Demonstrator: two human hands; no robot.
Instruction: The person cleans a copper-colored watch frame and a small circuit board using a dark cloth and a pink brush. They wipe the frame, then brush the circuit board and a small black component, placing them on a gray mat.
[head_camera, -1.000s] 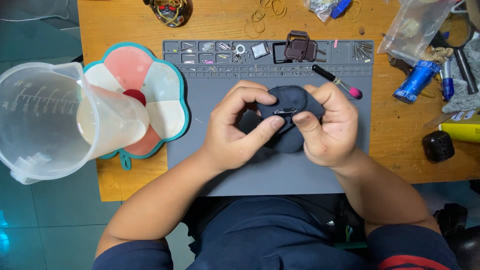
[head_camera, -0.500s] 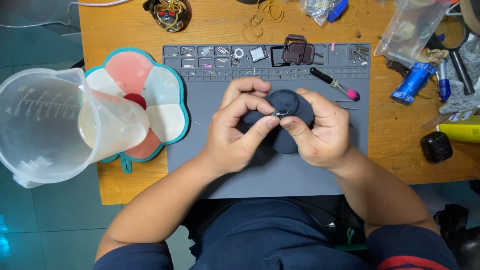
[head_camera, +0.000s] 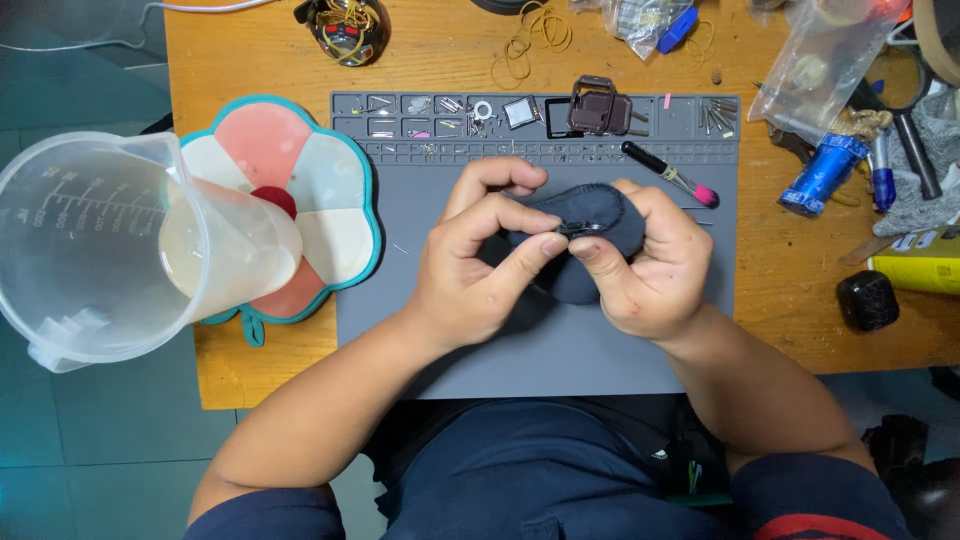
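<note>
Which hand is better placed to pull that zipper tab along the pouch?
Left, probably. The left hand has thumb and forefinger pinched on the zipper tab, while the right hand cups the dark pouch, steadying it.

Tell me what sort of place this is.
Probably a small repair or hobby workbench. A grey work mat with parts trays holds screws and bits, a screwdriver lies on it, and both hands, left and right, grip a dark pouch over it.
</note>
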